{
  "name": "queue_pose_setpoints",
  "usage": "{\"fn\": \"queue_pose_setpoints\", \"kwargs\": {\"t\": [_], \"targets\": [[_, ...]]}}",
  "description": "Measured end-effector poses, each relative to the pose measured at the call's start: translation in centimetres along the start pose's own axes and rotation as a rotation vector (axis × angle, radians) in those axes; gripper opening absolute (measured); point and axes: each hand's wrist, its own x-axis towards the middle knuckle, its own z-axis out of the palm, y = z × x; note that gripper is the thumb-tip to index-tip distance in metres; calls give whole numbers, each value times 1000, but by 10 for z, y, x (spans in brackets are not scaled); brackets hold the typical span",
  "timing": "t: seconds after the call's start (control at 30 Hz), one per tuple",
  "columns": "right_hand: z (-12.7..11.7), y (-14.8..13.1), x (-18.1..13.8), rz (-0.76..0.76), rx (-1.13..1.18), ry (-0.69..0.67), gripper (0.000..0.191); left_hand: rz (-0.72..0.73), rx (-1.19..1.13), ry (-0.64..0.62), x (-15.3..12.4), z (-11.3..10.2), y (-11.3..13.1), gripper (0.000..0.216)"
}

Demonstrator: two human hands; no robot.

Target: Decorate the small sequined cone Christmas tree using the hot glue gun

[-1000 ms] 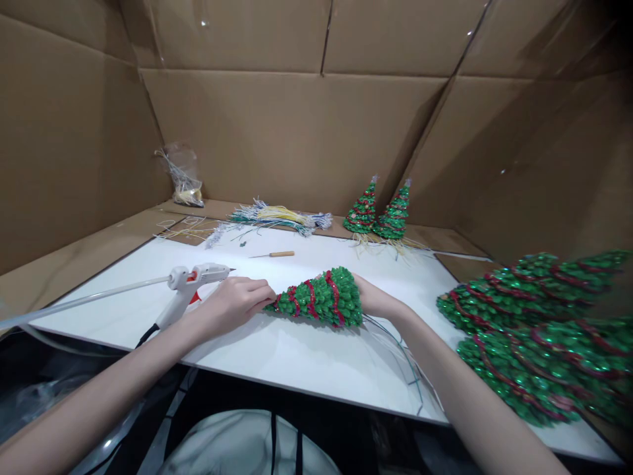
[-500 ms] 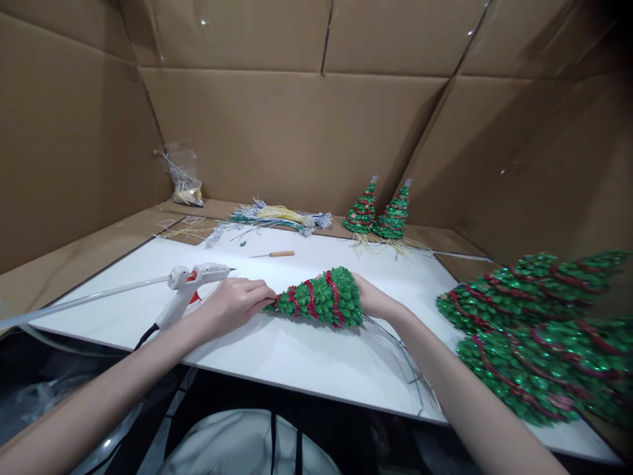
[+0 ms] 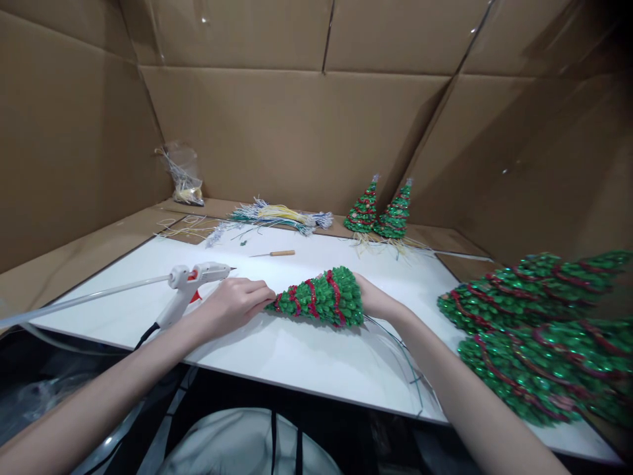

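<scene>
A small green Christmas tree (image 3: pixel 321 297) with red garland lies on its side over the white board (image 3: pixel 277 353), its tip to the left. My left hand (image 3: pixel 242 298) pinches that tip, fingers closed together. At the wide base, my right hand (image 3: pixel 373 298) holds the tree from behind; most of its fingers are hidden by the branches. Thin green and white wires (image 3: pixel 403 349) trail from the base toward the board's near right edge. Just left of my left hand is a white glue gun (image 3: pixel 190 284) with a long glue stick in its back.
An awl (image 3: pixel 281 253) with a wooden handle lies beyond the tree. Bundled wires (image 3: pixel 279 214) and a plastic bag (image 3: pixel 184 175) sit at the back. Two small trees (image 3: pixel 362 210) stand back right; larger trees (image 3: pixel 524 369) lie at the right. Cardboard walls (image 3: pixel 297 132) enclose the board.
</scene>
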Motion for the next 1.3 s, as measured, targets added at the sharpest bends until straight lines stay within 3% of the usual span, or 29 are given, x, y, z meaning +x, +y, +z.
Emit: {"fn": "queue_pose_setpoints", "kwargs": {"t": [1.3], "targets": [[1, -3, -2, -30, 27, -6, 27, 4, -27, 84, -5, 4, -2, 19]]}}
